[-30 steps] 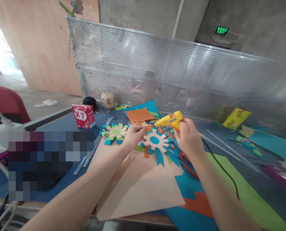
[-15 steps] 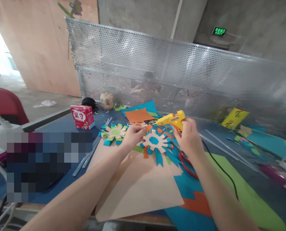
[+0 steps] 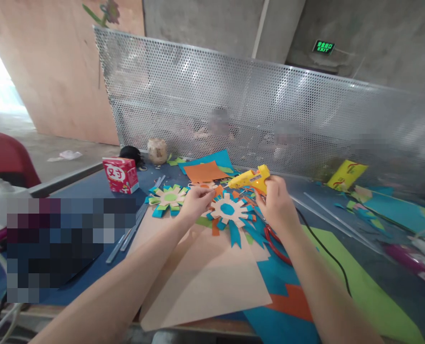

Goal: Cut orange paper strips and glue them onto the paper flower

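My right hand [image 3: 279, 203] is closed round the handle of a yellow glue gun [image 3: 250, 178], its nozzle pointing left. My left hand [image 3: 196, 205] is close to the nozzle, thumb and fingers pinched together; what they hold, if anything, is too small to make out. Just right of those fingers lies a cream and blue paper flower [image 3: 229, 211] with a ribbon-like blue tail. Left of the hand sits another flower [image 3: 168, 198] with a green centre and blue, green and cream petals. An orange-centred piece [image 3: 206, 185] is partly hidden behind my left fingers.
Cream sheets [image 3: 205, 286] cover the table's front. Red-handled scissors [image 3: 277, 247] lie beneath my right wrist, near the gun's black cord [image 3: 327, 253]. Clear glue sticks [image 3: 126, 236] lie left, a red box [image 3: 121, 175] behind them. A perforated metal screen [image 3: 198, 95] closes the back.
The glue gun and my right hand have shifted slightly left, nearer my left fingers. My left hand keeps its pinch, and the whole view has moved a little.
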`<state>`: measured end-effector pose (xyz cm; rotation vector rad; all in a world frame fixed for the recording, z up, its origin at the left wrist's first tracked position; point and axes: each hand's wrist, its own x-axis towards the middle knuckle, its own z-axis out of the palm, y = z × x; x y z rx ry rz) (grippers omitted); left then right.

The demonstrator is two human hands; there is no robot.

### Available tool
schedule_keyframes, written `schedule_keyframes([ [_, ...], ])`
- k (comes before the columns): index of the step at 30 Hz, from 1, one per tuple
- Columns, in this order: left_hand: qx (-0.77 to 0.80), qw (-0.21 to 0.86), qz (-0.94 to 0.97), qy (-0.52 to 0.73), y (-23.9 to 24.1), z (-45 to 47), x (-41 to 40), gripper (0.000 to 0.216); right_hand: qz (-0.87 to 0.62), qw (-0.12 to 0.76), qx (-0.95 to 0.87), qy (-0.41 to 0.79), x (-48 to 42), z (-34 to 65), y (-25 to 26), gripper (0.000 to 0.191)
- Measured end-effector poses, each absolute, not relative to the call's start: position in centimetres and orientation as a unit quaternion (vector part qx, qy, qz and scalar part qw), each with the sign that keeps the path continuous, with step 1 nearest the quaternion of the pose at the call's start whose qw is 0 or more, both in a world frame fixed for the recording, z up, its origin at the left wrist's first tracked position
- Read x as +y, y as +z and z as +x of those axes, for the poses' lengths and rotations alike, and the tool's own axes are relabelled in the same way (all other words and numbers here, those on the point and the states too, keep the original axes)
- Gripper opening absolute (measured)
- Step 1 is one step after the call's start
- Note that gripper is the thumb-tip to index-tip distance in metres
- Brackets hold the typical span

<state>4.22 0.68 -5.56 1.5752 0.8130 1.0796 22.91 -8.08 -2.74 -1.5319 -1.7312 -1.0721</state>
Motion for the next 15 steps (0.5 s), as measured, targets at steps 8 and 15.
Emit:
schedule_keyframes([
  [8, 0.330, 0.510, 0.654, 0.451, -5.1, 4.3, 0.6, 0.028, -0.600, 0.274, -0.645, -0.385, -8.1, 22.9, -2.6, 0.018],
  [15, 0.331, 0.514, 0.643, 0.462, -5.0, 4.3, 0.6, 0.030, -0.852, 0.244, -0.395, -0.242, -9.0, 27.8, -2.2, 0.046],
])
